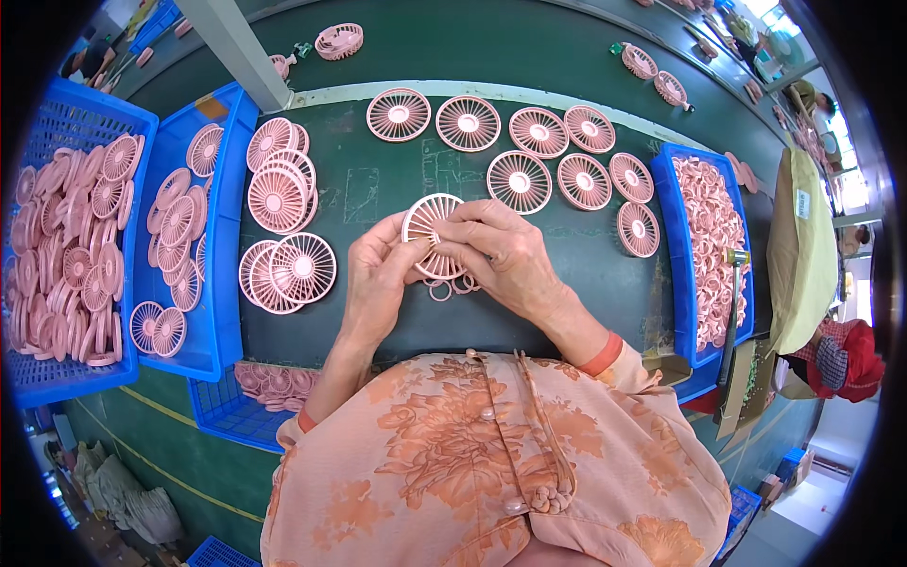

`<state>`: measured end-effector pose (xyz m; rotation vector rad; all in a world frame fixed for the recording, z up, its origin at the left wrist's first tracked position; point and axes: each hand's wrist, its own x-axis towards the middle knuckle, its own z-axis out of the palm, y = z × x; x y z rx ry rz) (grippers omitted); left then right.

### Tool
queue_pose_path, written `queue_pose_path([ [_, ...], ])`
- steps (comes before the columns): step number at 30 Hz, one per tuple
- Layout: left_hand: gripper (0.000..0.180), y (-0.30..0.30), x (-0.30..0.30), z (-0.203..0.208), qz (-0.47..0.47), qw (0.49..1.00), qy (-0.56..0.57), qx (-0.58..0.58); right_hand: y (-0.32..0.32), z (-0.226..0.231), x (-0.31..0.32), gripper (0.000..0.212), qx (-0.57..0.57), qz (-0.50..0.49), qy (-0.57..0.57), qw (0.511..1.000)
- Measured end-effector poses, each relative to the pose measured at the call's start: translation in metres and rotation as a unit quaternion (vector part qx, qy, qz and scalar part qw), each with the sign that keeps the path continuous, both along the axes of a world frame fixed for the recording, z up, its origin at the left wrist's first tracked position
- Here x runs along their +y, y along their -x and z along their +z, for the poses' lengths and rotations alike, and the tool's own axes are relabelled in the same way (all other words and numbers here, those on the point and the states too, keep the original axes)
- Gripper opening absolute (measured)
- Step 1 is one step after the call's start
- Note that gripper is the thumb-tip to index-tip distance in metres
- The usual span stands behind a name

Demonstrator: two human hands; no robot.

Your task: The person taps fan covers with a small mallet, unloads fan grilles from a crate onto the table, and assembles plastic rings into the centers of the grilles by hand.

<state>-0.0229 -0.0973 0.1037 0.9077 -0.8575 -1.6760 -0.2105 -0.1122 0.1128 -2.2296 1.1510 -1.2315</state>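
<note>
A round pink fan grille (422,214) with radial ribs is held up and tilted over the dark green tabletop, in front of my chest. My left hand (376,269) pinches its left and lower edge between thumb and fingers. From the other side my right hand (508,253) grips it, with the fingertips pressed near the hub, so the middle of the grille is partly covered. Just below, a few small pink rings (440,289) lie on the table, partly hidden by my right hand. Several more grilles (519,182) lie flat beyond my hands.
Stacked grilles (303,268) stand to my left, beside blue crates (233,312) heaped with more. A blue bin (669,180) of small pink rings stands at right, with a hammer (733,298) across its edge. Behind the table runs a green conveyor belt (491,42) carrying pink parts.
</note>
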Motion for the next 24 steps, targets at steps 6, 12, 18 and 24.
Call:
queue_pose_path([
  [6,0.029,0.003,-0.01,0.0,0.01,0.997,0.053,-0.051,0.008,0.004,-0.009,0.022,-0.01,0.058,-0.035,0.998],
  [12,0.027,0.004,-0.037,0.002,0.084,0.985,0.117,-0.091,0.018,0.011,-0.015,0.023,-0.159,-0.004,-0.129,0.979],
  [18,0.021,-0.002,-0.049,-0.009,0.177,0.852,0.285,-0.402,0.038,-0.017,-0.006,0.015,0.042,-0.002,-0.174,0.984],
  [24,0.03,0.011,-0.061,-0.031,0.096,0.704,0.456,-0.536,0.034,-0.03,-0.001,0.015,0.125,0.0,-0.167,0.978],
])
